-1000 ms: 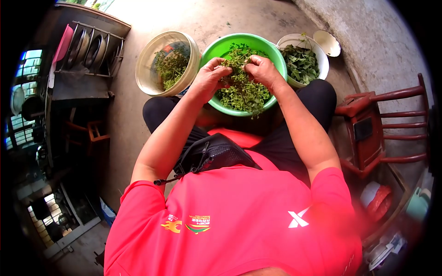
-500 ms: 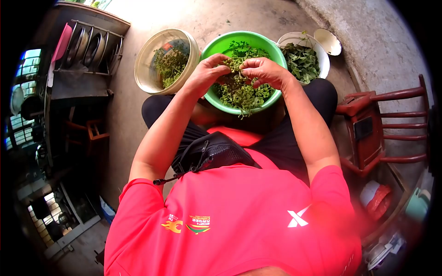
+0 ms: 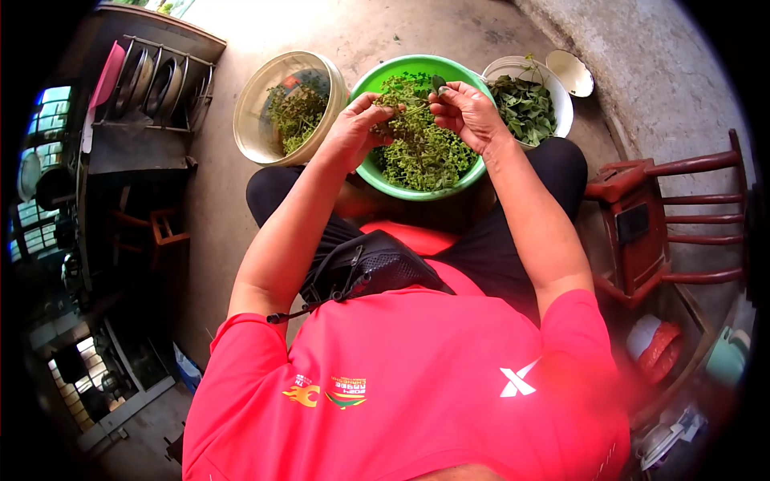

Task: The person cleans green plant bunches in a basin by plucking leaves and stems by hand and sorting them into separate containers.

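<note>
A bright green basin (image 3: 473, 64) stands between my knees, heaped with clusters of small green berries (image 3: 425, 160) on thin stems. Over its left side, my left hand (image 3: 357, 132) is closed on a berry sprig (image 3: 393, 104). My right hand (image 3: 472, 116), raised over the right rim, pinches a dark green leaf (image 3: 438, 82) between thumb and finger. Left of the basin, a cream bucket (image 3: 250, 108) holds more berry clusters. To the right, a white bucket (image 3: 565, 112) contains loose green leaves (image 3: 523, 108).
A small pale bowl (image 3: 571, 74) rests on the floor beyond the white bucket. A reddish-brown wooden chair (image 3: 642, 216) stands at my right, with a dark flat object on its seat. At far left is a rack (image 3: 164, 84) with pans.
My hands have moved apart. The right one has shifted right, now with a leaf in its fingertips; the left has moved slightly left with the sprig.
</note>
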Demonstrator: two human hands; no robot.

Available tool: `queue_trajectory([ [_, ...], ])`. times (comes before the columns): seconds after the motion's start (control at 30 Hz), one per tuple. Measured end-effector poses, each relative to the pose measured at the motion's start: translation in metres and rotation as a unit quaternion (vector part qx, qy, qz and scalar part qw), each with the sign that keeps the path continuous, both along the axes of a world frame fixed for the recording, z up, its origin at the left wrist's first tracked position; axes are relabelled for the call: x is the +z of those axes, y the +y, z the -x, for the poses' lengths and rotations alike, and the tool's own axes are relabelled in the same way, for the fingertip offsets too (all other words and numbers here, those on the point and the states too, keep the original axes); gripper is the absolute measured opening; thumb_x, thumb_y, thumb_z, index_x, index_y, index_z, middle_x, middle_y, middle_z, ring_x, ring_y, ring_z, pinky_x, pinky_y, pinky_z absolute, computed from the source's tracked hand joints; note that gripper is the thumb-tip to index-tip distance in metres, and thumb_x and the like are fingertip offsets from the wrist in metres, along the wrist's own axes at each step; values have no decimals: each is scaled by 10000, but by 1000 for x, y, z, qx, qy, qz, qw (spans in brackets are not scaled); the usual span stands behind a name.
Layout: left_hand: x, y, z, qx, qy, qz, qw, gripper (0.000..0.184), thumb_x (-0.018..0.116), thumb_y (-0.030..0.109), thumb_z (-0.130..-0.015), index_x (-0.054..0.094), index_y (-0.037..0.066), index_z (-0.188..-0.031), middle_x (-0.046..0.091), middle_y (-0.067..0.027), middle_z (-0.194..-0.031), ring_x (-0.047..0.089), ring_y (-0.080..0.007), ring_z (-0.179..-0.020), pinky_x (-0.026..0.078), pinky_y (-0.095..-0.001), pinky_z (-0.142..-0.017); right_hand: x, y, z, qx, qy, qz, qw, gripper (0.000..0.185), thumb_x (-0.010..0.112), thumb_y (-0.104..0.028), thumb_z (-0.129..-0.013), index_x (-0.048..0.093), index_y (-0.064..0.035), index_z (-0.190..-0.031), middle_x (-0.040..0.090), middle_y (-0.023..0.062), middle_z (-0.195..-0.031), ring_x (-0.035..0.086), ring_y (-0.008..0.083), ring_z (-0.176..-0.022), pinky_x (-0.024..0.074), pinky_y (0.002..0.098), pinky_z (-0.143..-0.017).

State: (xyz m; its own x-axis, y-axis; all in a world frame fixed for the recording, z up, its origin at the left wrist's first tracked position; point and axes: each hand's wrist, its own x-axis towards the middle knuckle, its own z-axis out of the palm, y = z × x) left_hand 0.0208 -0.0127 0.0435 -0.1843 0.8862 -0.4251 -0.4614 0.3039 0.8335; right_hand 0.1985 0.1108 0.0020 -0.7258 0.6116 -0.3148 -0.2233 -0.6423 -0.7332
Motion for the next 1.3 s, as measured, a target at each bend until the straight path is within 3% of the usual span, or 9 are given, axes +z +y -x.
queue_trajectory([
  [0.27, 0, 4, -7, 1, -63, -15, 998, 163, 577, 72, -845, 503, 130, -978, 638, -101, -1015, 611, -193, -830, 510, -325, -632, -12, 2, 5, -15, 121, 110, 986, 137, 422, -36, -906, 481, -54, -1028, 554, 53, -799, 516, 106, -596, 483, 269, -522],
  [0.37, 1, 5, -12, 1, -67, -16, 998, 164, 574, 60, -841, 507, 129, -975, 640, -96, -1006, 614, -191, -826, 512, -329, -622, 0, -1, 6, -36, 94, 147, 984, 202, 383, 9, -872, 485, -71, -1027, 517, 35, -747, 392, 90, -513, 365, 209, -471],
  [0.5, -2, 6, -21, 6, -56, -13, 998, 161, 574, 46, -835, 525, 117, -971, 638, -74, -968, 608, -175, -802, 511, -322, -604, -13, 7, 2, -5, 67, 118, 991, 216, 380, -36, -850, 476, -79, -1039, 514, 45, -760, 398, 109, -527, 391, 259, -472],
  [0.67, -10, 4, -26, -10, -51, -17, 998, 182, 571, 46, -839, 532, 113, -1004, 643, -94, -1005, 625, -187, -859, 534, -303, -622, 11, -6, 11, -76, -182, 75, 977, 164, 397, -92, -851, 497, -93, -981, 485, 46, -717, 363, 107, -472, 336, 265, -402],
  [0.73, -11, 4, -28, -9, -52, -16, 998, 183, 568, 44, -840, 529, 110, -1007, 643, -97, -1000, 625, -186, -854, 530, -307, -614, 6, -6, 8, -82, -192, 58, 976, 153, 414, -103, -851, 516, -84, -963, 484, 35, -705, 388, 104, -479, 348, 247, -404],
  [0.87, -9, 4, -24, 9, -66, -11, 998, 178, 531, 62, -864, 509, 121, -1031, 638, -83, -1008, 620, -178, -850, 517, -301, -597, -10, 10, -5, 22, 27, 80, 996, 137, 444, -137, -906, 539, -75, -982, 503, 10, -726, 436, 74, -528, 406, 206, -476],
  [1.03, -7, 0, -13, 27, -95, -9, 995, 176, 515, 84, -877, 498, 132, -1045, 635, -68, -1004, 617, -169, -845, 518, -298, -600, 13, 5, -9, 58, -48, -118, 990, 218, 667, -242, -831, 585, -99, -973, 549, -44, -757, 510, 43, -609, 444, 198, -530],
  [1.17, -7, 1, -12, 25, -75, 5, 997, 161, 529, 76, -870, 506, 127, -1021, 637, -70, -991, 617, -164, -824, 531, -304, -611, -1, 2, -3, 66, -76, -233, 967, 156, 674, -198, -819, 606, -84, -901, 577, -34, -729, 516, 62, -605, 418, 205, -518],
  [1.3, -10, 3, -14, 26, -54, -12, 998, 152, 543, 57, -858, 515, 121, -994, 639, -71, -972, 617, -160, -812, 539, -311, -616, -7, -3, 3, -8, -19, -46, 999, 65, 643, -112, -822, 586, -95, -850, 579, -24, -724, 520, 66, -597, 388, 206, -492],
])
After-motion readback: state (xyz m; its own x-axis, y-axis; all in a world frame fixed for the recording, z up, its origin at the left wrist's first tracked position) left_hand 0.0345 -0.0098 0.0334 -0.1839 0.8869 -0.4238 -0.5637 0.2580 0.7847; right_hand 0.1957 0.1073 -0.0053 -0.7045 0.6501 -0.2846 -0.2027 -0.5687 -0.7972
